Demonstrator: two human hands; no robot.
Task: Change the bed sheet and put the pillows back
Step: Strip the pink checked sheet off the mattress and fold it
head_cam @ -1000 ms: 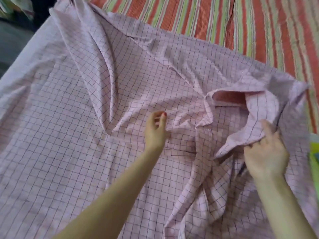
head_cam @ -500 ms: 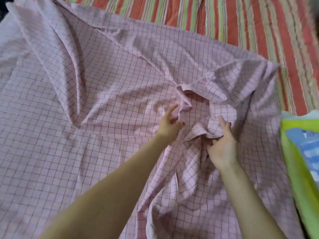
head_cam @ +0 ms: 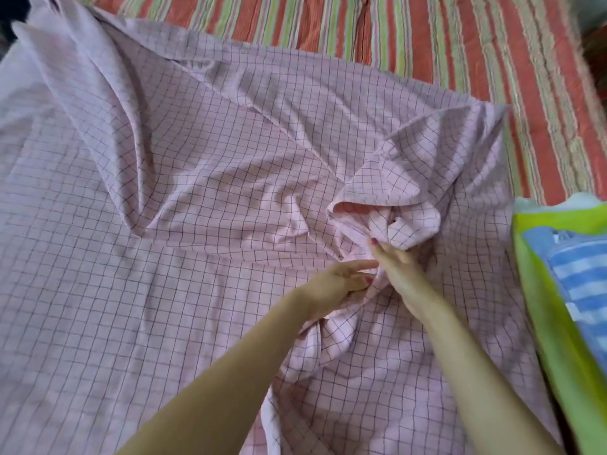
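Head view looks down on a bed [head_cam: 443, 37] with a covering in red, green and cream stripes, bare along the top and the upper right. Most of the picture is the pink checked sheet [head_cam: 164, 290], thin dark grid lines on pale pink, lying over the bed from the left edge nearly to the right. It's far from flat: a long fold runs from the top left corner down toward the middle, and the right part is gathered into a rumpled bunch with one flap turned over so you see into a little pocket of cloth.

At the right edge there's a folded stack of fabric [head_cam: 558, 323], lime green with a blue and white striped piece on top, just beside the sheet's right border. Can't tell what it rests on.

Both bare arms come in from the bottom and meet at the bunch. The right hand [head_cam: 399, 267] reaches into the gathered cloth, thumb lying along a fold and the fingers buried under it, so that grip looks closed on the sheet's bunched part. The left hand [head_cam: 341, 280] is right next to it, nearly touching, with one finger pointing out toward the right hand and the others curled with a fold of the sheet under them. Nails are painted dark red.
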